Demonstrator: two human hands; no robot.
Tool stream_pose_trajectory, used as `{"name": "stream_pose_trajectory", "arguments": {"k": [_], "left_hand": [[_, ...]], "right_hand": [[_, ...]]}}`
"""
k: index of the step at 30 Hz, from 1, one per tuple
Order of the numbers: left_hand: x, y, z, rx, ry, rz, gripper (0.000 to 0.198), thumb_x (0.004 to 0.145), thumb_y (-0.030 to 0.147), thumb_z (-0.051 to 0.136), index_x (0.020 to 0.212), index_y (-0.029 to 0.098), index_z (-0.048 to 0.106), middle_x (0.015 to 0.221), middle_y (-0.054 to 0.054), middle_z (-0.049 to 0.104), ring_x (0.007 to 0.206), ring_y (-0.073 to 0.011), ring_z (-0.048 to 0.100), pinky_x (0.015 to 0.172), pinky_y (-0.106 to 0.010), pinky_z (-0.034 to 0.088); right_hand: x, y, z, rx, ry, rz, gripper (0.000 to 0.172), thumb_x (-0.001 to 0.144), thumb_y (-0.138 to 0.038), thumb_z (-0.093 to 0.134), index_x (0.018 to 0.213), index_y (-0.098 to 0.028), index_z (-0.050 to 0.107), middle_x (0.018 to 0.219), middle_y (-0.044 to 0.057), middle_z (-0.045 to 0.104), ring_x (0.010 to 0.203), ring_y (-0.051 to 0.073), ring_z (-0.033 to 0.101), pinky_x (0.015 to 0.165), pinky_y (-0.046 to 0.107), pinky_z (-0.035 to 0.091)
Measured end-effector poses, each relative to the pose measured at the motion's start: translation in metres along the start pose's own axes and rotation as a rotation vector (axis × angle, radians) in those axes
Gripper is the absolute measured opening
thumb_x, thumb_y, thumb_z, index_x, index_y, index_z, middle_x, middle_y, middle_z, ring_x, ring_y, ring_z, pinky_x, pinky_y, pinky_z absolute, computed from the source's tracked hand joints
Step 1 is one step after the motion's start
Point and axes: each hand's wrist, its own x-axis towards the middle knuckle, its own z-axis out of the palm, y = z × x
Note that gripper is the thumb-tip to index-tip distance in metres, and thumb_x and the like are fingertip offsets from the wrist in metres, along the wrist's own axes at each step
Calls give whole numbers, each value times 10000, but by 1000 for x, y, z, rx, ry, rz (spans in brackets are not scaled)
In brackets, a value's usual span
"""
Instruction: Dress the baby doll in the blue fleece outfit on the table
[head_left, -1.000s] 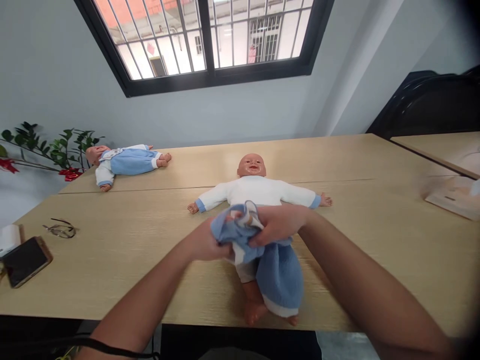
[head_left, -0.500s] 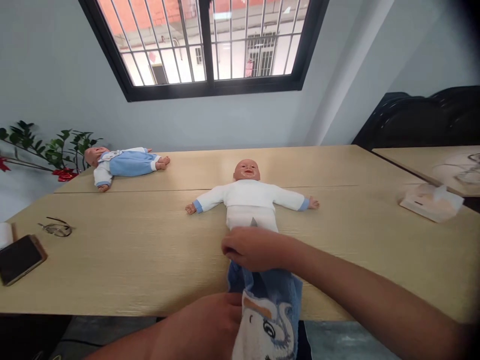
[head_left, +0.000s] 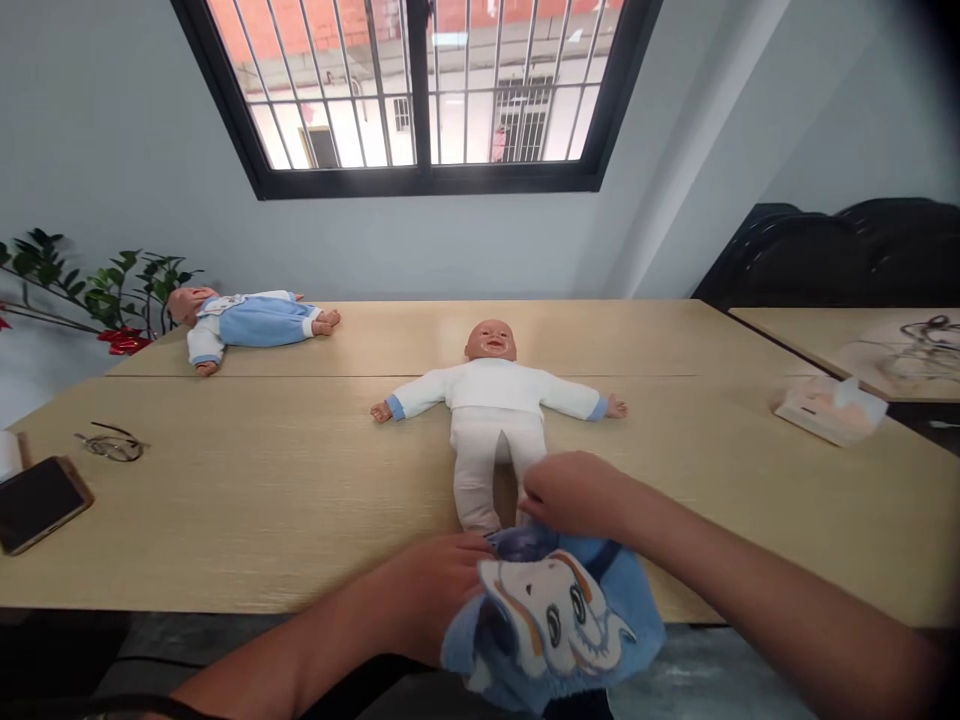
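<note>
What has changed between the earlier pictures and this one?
The blue garment, bunched over the near doll a second ago, has moved down toward the wearer, baring most of the doll's legs; its printed face now shows. The left hand and right hand moved down with it. The near doll's spread arms, far doll, glasses and phone stayed put.

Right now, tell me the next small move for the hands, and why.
I'd ease the blue garment gently clear of the nearer doll's feet: the doll shows white legs with no blue cloth over them, the garment lies bunched at their lower ends, and the left hand and right hand are both there.
</note>
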Motion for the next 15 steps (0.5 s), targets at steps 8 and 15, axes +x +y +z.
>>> {"name": "stream_pose_trajectory", "arguments": {"k": [8,15], "left_hand": [[3,10,5,223,-19,64,198,907,179,630,720,198,567,826,-32,691,750,-179,591,791,-356,474],[-8,3,-8,78,-52,-36,86,953,177,600,873,195,628,933,-50,726,911,-219,635,904,-368,472]], "right_hand": [[34,-40,23,238,87,66,698,965,-720,402,1047,-105,722,910,212,756,848,352,707,735,432,486],[73,-32,32,686,167,101,176,785,-297,677,882,-167,607,841,92,703,714,201,607,602,305,398]]}}
